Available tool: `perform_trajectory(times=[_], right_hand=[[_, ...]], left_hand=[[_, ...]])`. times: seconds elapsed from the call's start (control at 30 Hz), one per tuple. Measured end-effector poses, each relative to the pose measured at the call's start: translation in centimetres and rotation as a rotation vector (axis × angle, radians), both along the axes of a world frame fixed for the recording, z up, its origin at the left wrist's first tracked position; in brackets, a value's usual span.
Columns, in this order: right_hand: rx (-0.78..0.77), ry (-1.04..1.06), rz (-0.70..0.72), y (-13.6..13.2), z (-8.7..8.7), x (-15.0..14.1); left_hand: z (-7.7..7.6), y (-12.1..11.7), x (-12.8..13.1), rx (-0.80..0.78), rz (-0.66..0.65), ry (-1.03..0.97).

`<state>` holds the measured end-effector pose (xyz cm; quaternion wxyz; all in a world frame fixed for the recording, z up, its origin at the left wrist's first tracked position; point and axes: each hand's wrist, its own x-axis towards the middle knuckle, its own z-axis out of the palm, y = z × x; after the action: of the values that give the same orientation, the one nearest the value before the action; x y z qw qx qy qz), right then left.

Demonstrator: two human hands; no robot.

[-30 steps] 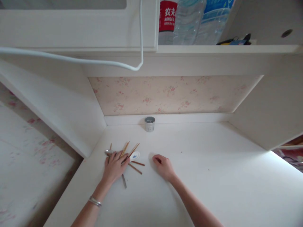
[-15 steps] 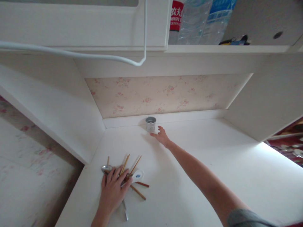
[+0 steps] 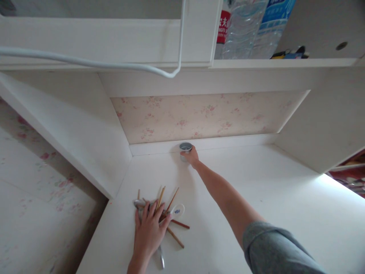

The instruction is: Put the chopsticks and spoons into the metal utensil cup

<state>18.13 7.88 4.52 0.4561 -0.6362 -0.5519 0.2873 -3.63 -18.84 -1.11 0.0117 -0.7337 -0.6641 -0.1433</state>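
Observation:
My left hand [image 3: 150,230] lies flat with fingers spread on a pile of wooden chopsticks [image 3: 174,222], a metal spoon [image 3: 138,203] and a white ceramic spoon with a blue mark [image 3: 177,209] on the white desk [image 3: 273,213]. My right arm stretches to the back of the desk, where my right hand [image 3: 192,156] wraps round a small grey perforated metal cup [image 3: 185,147] standing upright against the back ledge.
A white cable [image 3: 94,64] hangs across the upper shelf. Water bottles [image 3: 242,28] stand on the shelf above. White side panels close in the desk on the left and right. Floral wallpaper [image 3: 205,114] backs the recess.
My right hand went from resting beside the pile, across the desk to the back, and has closed round the metal cup. My left hand stayed on the utensils.

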Motion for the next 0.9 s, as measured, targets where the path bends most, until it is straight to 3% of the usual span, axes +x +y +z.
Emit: perform_trajectory(times=[0.13, 0.3, 0.4, 0.53, 0.7, 0.9], right_hand=[[0.034, 0.078, 0.097, -3.2, 1.3, 0.6], [0.079, 0.212, 0.278, -10.8, 2.3, 3.3], [0.017, 0.325, 0.343, -15.6, 1.7, 5.5], [-0.04, 0.324, 0.339, -20.4, -0.2, 7.7], [-0.022, 0.233, 0.325, -23.7, -2.2, 8.7], [0.024, 0.175, 0.306, -24.5, -3.1, 8.7]], left_hand=[[0.4, 0.3, 0.6, -0.036, 0.011, -0.009], [0.5, 0.6, 1.0, -0.028, 0.019, -0.028], [0.9, 0.6, 1.2, -0.005, 0.019, -0.047], [1.6, 1.0, 1.2, 0.06, 0.0, -0.1], [2.6, 0.9, 0.4, 0.131, 0.001, -0.276], [4.2, -1.5, -1.1, 0.071, 0.174, -0.358]])
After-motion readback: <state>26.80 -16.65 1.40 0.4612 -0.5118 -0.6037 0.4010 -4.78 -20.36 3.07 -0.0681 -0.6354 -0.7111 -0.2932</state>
